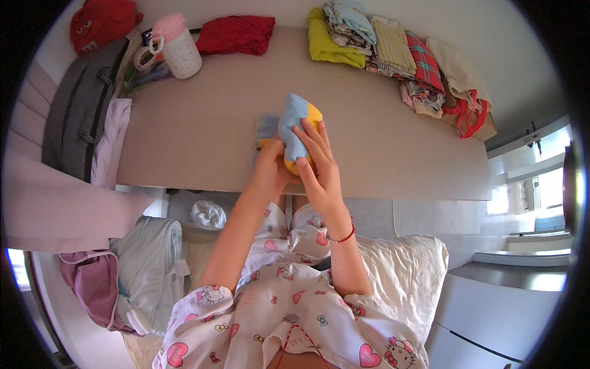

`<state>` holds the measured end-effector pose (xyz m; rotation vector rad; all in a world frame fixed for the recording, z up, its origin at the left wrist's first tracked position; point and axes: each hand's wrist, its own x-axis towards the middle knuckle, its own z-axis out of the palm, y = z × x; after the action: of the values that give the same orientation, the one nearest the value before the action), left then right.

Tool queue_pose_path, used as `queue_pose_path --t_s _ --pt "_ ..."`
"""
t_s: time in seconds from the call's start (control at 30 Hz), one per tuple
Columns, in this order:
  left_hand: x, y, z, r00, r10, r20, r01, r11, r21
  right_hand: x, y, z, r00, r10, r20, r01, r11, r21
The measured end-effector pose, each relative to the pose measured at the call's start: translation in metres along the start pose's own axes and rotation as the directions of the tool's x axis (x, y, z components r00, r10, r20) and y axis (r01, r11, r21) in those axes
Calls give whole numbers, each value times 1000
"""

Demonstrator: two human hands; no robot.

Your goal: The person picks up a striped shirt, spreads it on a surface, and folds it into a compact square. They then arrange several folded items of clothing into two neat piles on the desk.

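Note:
A folded bundle of blue and yellow cloth is held between my two hands above the front part of the tabletop. My left hand grips its lower left side, with the thumb up along the cloth and the other fingers hidden. Over the bundle's right side lies my right hand, fingers spread across the yellow part and thumb near its lower end. Just left of the bundle another blue and yellow cloth piece shows, partly hidden by my left hand; I cannot tell whether the two are joined.
Folded clothes and a cream bag with red handles line the back right of the table. A red knitted cloth, a pink-lidded bottle and a grey case stand at the back and left. A pillow lies beside me.

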<state>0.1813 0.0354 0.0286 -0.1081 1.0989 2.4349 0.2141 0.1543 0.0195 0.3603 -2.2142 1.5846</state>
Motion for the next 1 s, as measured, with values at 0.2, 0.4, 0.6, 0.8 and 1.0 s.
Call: queue_pose_path --t_s 0.2,0.4,0.6,0.8,1.0 --pt "3 20 -18 898 418 140 -320 400 859 0 2 0 996 -45 80 50 996 -70" --pt "-8 33 -27 833 532 155 -295 190 936 2 -2 17 976 -90 196 151 935 -320" --pt "-5 15 -44 762 633 138 -335 203 920 6 -10 28 977 -120 178 175 923 -342" --pt "-12 18 -37 801 589 101 -315 272 909 11 -16 24 962 -87 259 193 887 -419" --pt "-8 12 -42 732 577 362 -286 -223 932 20 -11 4 995 73 74 -64 991 -116"
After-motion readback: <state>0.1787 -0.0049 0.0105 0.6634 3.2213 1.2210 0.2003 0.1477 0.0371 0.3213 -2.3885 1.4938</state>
